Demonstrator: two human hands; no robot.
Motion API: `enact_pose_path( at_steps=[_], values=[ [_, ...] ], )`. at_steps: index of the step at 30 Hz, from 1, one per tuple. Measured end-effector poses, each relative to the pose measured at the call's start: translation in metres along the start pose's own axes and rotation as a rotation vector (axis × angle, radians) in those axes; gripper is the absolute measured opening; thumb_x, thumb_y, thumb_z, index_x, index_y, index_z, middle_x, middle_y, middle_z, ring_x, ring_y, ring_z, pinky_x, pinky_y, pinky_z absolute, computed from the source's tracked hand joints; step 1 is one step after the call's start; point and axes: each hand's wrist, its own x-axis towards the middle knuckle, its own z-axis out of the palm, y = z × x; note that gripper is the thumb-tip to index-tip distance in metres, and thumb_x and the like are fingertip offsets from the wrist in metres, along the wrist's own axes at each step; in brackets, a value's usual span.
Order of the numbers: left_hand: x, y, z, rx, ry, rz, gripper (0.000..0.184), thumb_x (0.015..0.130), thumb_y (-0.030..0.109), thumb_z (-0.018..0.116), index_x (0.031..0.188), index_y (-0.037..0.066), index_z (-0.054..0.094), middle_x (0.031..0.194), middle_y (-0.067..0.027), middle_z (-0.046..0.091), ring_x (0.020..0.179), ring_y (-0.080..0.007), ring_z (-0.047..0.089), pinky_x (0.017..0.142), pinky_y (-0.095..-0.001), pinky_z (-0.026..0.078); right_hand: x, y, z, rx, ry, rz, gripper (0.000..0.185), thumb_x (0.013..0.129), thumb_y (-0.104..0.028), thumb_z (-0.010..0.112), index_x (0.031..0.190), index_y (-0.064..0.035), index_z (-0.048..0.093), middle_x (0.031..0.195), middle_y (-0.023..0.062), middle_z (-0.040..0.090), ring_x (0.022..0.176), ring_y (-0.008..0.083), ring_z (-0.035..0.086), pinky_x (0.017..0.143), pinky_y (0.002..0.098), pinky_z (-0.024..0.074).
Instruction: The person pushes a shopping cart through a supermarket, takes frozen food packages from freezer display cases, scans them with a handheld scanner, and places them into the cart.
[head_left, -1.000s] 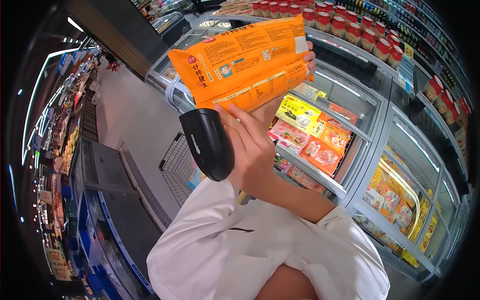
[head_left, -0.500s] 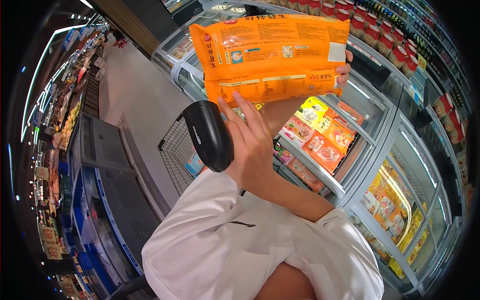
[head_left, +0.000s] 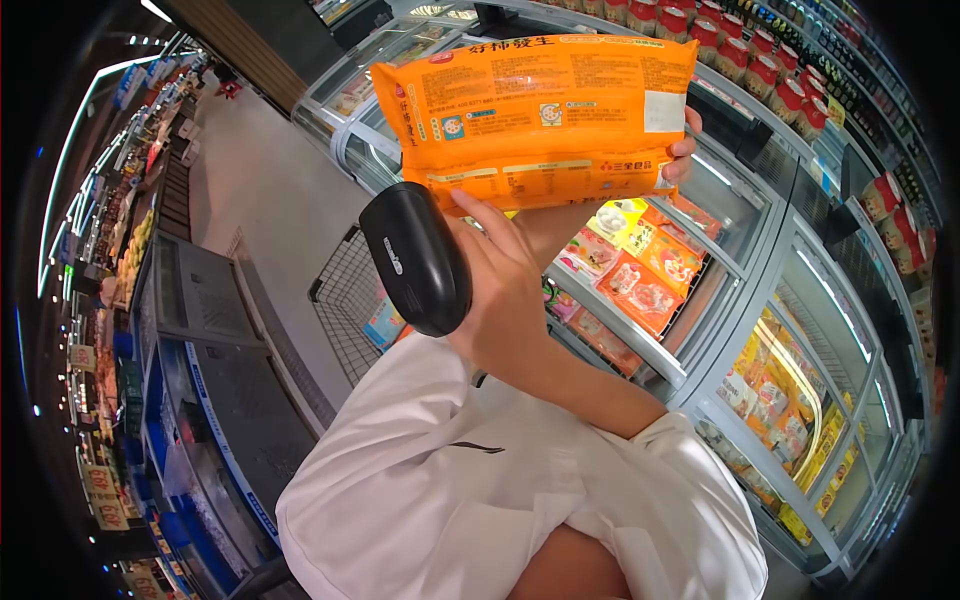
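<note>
An orange frozen-food bag (head_left: 540,110) is held up in front of me, its printed back towards me, with small text, tables and a white label patch. My forearms cross. My left hand (head_left: 683,150) reaches behind the bag and wraps its fingers around the right edge; most of it is hidden. My right hand (head_left: 500,290) is at the bag's lower left, fingertips on the lower edge, thumb out of sight. A rounded black device (head_left: 415,260) sits at the side of my right hand; how it is attached is hidden.
Below the bag, a glass-topped freezer (head_left: 675,360) holds several bright packets (head_left: 645,290). A wire shopping cart (head_left: 345,290) stands to the left by the aisle floor (head_left: 260,180). Red-lidded jars (head_left: 735,55) line the shelf at upper right. Dark display cases (head_left: 240,390) run along the left.
The bag has shifted slightly left and tilted, so more of its top printing shows. My right fingers have drawn closer together at its lower edge. Both hands stay on the bag.
</note>
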Motion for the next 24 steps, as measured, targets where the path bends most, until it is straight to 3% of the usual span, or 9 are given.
enact_pose_path(
  at_steps=[9, 11, 12, 14, 15, 17, 21, 23, 24],
  values=[
    [-0.020, -0.004, 0.008, 0.053, 0.073, -0.007, 0.069, 0.085, 0.062, 0.058, 0.122, 0.004, 0.048, 0.096, -0.0053, 0.052, 0.084, -0.0190, 0.051, 0.081, -0.0319, 0.039, -0.002, 0.002, -0.006, 0.057, -0.061, 0.085, 0.047, 0.066, -0.016, 0.082, 0.107, -0.0001, 0.065, 0.102, 0.0139, 0.068, 0.114, 0.0357, 0.058, 0.093, 0.0451, 0.0442],
    [-0.023, -0.007, 0.007, 0.056, 0.084, -0.013, 0.069, 0.085, 0.062, 0.059, 0.121, 0.005, 0.048, 0.095, -0.0049, 0.052, 0.084, -0.0185, 0.051, 0.082, -0.0316, 0.038, -0.004, 0.006, -0.016, 0.128, -0.142, 0.135, 0.051, 0.059, -0.002, 0.076, 0.108, 0.0000, 0.061, 0.101, 0.0158, 0.066, 0.106, 0.0353, 0.060, 0.091, 0.0450, 0.0470],
    [-0.024, -0.010, 0.007, 0.055, 0.088, -0.016, 0.069, 0.084, 0.062, 0.059, 0.121, 0.005, 0.048, 0.095, -0.0046, 0.052, 0.083, -0.0183, 0.051, 0.082, -0.0314, 0.038, -0.002, 0.005, -0.025, 0.123, -0.143, 0.143, 0.051, 0.059, -0.002, 0.076, 0.108, 0.0000, 0.061, 0.101, 0.0158, 0.066, 0.106, 0.0353, 0.060, 0.091, 0.0450, 0.0470],
    [-0.024, -0.017, 0.006, 0.054, 0.100, -0.024, 0.069, 0.084, 0.062, 0.059, 0.121, 0.005, 0.047, 0.094, -0.0042, 0.052, 0.083, -0.0179, 0.051, 0.082, -0.0311, 0.038, 0.001, 0.004, -0.048, 0.231, -0.297, 0.468, 0.047, 0.062, -0.004, 0.076, 0.106, -0.0026, 0.061, 0.084, 0.0157, 0.068, 0.084, 0.0353, 0.067, 0.075, 0.0424, 0.0529],
    [-0.026, -0.017, 0.008, 0.057, 0.106, -0.029, 0.069, 0.084, 0.062, 0.059, 0.120, 0.005, 0.047, 0.094, -0.0040, 0.052, 0.083, -0.0176, 0.051, 0.083, -0.0309, 0.038, -0.004, 0.010, -0.055, 0.229, -0.294, 0.474, 0.047, 0.062, -0.004, 0.076, 0.106, -0.0026, 0.061, 0.084, 0.0157, 0.068, 0.084, 0.0353, 0.067, 0.075, 0.0424, 0.0529],
    [-0.026, -0.014, 0.010, 0.061, 0.114, -0.039, 0.069, 0.084, 0.062, 0.059, 0.120, 0.005, 0.047, 0.094, -0.0038, 0.052, 0.082, -0.0174, 0.052, 0.083, -0.0308, 0.038, -0.017, 0.028, -0.066, 0.222, -0.161, 0.414, 0.031, 0.071, -0.007, 0.079, 0.099, -0.0017, 0.066, 0.085, 0.0127, 0.070, 0.073, 0.0306, 0.069, 0.064, 0.0343, 0.0522],
    [-0.033, -0.016, 0.036, 0.069, 0.320, -0.015, 0.068, 0.085, 0.064, 0.058, 0.118, 0.005, 0.047, 0.091, -0.0038, 0.051, 0.082, -0.0173, 0.051, 0.080, -0.0286, 0.037, -0.048, 0.053, -0.085, 0.230, -0.019, 0.637, 0.026, 0.079, -0.009, 0.079, 0.099, 0.0004, 0.067, 0.079, 0.0048, 0.070, 0.064, 0.0107, 0.063, 0.060, 0.0269, 0.0498],
    [-0.033, -0.019, 0.037, 0.045, 0.365, 0.013, 0.068, 0.085, 0.064, 0.057, 0.117, 0.005, 0.047, 0.091, -0.0040, 0.051, 0.083, -0.0174, 0.050, 0.079, -0.0279, 0.037, -0.054, 0.057, -0.096, 0.386, 0.139, 0.794, 0.027, 0.077, -0.010, 0.080, 0.097, 0.0022, 0.066, 0.077, 0.0067, 0.070, 0.065, 0.0148, 0.066, 0.060, 0.0290, 0.0506],
    [-0.034, -0.019, 0.029, -0.015, 0.361, 0.046, 0.066, 0.086, 0.063, 0.057, 0.115, 0.005, 0.047, 0.091, -0.0041, 0.051, 0.085, -0.0180, 0.049, 0.080, -0.0280, 0.038, -0.052, 0.058, -0.106, 0.402, 0.135, 0.911, 0.028, 0.079, -0.012, 0.080, 0.099, 0.0023, 0.067, 0.077, 0.0050, 0.070, 0.063, 0.0117, 0.064, 0.058, 0.0270, 0.0493]
  ],
)
